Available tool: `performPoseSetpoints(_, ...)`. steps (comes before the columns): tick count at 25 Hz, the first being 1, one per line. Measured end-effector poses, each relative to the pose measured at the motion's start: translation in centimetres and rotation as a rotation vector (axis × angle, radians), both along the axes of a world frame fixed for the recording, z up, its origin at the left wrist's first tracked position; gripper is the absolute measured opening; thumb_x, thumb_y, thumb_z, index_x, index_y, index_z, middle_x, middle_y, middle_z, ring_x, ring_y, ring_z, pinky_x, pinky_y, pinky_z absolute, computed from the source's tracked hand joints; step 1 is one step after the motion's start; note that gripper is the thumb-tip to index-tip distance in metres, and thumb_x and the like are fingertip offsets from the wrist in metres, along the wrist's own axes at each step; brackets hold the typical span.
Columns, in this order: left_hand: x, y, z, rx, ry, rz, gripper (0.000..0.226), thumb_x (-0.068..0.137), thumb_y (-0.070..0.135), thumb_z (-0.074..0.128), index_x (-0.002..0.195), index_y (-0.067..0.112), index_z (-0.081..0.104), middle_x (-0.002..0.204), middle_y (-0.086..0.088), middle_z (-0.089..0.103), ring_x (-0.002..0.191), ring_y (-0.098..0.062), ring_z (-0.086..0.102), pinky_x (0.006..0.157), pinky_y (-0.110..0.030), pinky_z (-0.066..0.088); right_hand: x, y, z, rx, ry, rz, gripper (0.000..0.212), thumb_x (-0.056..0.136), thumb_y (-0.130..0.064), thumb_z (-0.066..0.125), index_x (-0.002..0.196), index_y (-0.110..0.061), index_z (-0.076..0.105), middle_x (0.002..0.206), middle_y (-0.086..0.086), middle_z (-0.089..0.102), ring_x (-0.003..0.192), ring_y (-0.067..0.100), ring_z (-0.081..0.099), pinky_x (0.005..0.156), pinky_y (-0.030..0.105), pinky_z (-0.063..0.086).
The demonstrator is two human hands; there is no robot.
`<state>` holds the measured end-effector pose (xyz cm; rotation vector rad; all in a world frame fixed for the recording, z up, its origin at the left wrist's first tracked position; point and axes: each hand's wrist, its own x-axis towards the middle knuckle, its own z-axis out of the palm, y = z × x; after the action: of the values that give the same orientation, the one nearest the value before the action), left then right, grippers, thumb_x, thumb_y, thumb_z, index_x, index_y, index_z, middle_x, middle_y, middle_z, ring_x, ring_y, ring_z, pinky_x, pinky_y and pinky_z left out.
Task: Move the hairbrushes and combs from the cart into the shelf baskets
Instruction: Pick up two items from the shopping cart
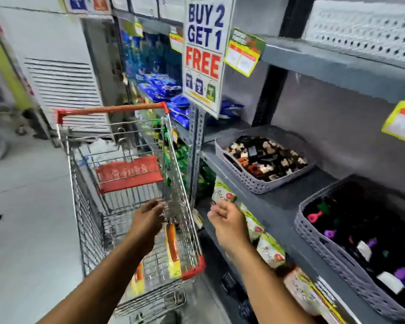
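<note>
light: bright, even | blur: motion smear throughout | edges: wide-angle bending

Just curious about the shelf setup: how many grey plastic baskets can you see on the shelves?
2 on the middle shelf: a farther basket filled with hair clips, and a nearer basket at the right holding dark, colourful items. A white perforated bin sits on the shelf above; others may be hidden.

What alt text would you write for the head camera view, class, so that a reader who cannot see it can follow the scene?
A person's left hand reaches into a wire shopping cart holding packaged items, while the empty right hand hovers open beside a grey shelf. Two grey baskets sit on the shelf: the far basket holds hair clips, the near basket dark mixed items.
</note>
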<state>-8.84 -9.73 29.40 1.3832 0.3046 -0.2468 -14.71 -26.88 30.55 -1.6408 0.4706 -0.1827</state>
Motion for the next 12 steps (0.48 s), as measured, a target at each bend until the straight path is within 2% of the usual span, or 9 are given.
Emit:
performPoseSetpoints(2,1.2,3.5,-2.1,-0.015,0.119,0.044,0.019,0.096,0.002,0.040,0.088,0.013,0.054,0.067,-0.007,0.042,0.055,-0.016,0.041,0.050,-0.026,0.027,2.6,2.2,-1.7,0.068,0.067,0.074,0.042,0.084,-0.004,0.061,0.125,0.000,0.051,0.095,0.004,0.063,0.085,0.010,0.060,0.081,0.025,0.050)
performPoseSetpoints(4,2.9,6.8,-4.8,-0.022,0.226,0.106,0.027,0.096,0.006,0.038,0.073,0.017,0.044,0.065,-0.006,0.037,0.049,-0.014,0.039,0.041,-0.020,0.026,5.8,4.8,-4.0,0.116,0.168,0.147,0.042,0.084,-0.004,0.062,0.125,0.000,0.052,0.098,0.007,0.064,0.087,0.013,0.060,0.086,0.032,0.047)
performPoseSetpoints(6,4.5,9.7,-8.2,-0.030,0.347,0.179,0.028,0.096,0.008,0.039,0.070,0.016,0.043,0.064,-0.005,0.039,0.051,-0.016,0.040,0.046,-0.020,0.026,8.9,7.7,-7.0,0.122,0.301,0.212,0.043,0.084,-0.002,0.062,0.125,0.001,0.051,0.108,0.014,0.063,0.093,0.019,0.060,0.085,0.031,0.048)
performPoseSetpoints(9,6.7,11.5,-12.5,0.011,0.494,0.189,0.026,0.094,0.007,0.042,0.070,0.015,0.048,0.066,-0.005,0.044,0.059,-0.017,0.042,0.054,-0.026,0.027,11.8,10.1,-10.9,0.089,0.444,0.253,0.040,0.085,0.000,0.058,0.124,0.003,0.053,0.107,0.017,0.062,0.080,0.017,0.059,0.064,0.021,0.048)
performPoseSetpoints(12,9.4,12.6,-16.9,0.112,0.566,0.165,0.026,0.091,0.008,0.048,0.068,0.018,0.051,0.069,-0.001,0.052,0.061,-0.016,0.050,0.056,-0.026,0.042,14.4,11.6,-15.6,0.035,0.596,0.299,0.042,0.084,0.000,0.057,0.126,0.001,0.052,0.111,0.016,0.062,0.087,0.018,0.057,0.070,0.024,0.044)
